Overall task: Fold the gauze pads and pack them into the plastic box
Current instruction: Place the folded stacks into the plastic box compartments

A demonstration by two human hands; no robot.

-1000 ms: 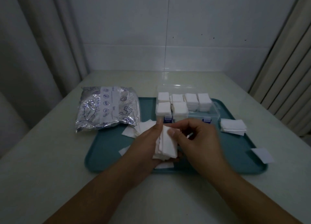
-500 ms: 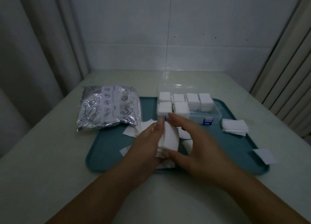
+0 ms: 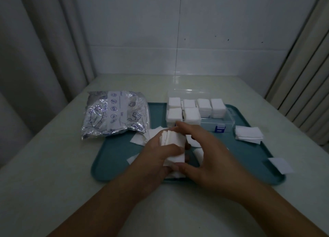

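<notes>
A tray is set on the surface, near its front edge. A foil bag is laid at the tray's left rear corner, partly over the rim. The plastic box is placed at the rear of the tray, right of the bag, and folded gauze pads are packed in its compartments. A stack of pads is found on the tray's right edge, and a single pad overhangs the front right rim. Loose pads are scattered in front of the bag. A bundle of pads is held over the tray's middle between the left hand and right hand.
</notes>
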